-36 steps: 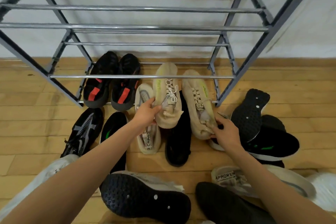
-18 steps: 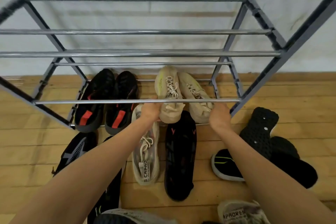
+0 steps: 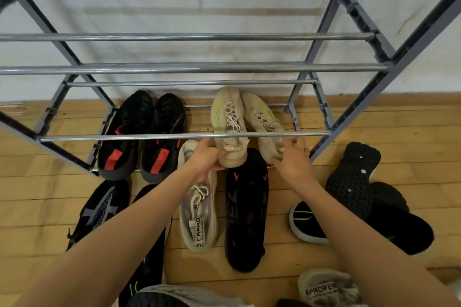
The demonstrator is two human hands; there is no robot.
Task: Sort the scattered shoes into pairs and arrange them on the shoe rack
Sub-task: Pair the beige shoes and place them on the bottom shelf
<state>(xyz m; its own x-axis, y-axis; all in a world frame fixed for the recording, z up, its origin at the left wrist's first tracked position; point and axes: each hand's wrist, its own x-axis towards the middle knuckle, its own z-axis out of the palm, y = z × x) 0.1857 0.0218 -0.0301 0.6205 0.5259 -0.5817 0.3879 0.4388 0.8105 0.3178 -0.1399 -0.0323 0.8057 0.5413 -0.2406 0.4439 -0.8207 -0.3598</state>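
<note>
Beige shoes [image 3: 228, 117] seemingly held, grips [image 3: 207, 157] [image 3: 294, 164] curled.

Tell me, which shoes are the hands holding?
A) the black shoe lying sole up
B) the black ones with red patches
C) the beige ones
C: the left hand and the right hand each grip the heel of a beige shoe on the rack.

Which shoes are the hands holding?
The beige pair, low on the shoe rack: the left hand grips one heel, the right hand the other. No hand touches the black pair with red stripes beside them.
</note>
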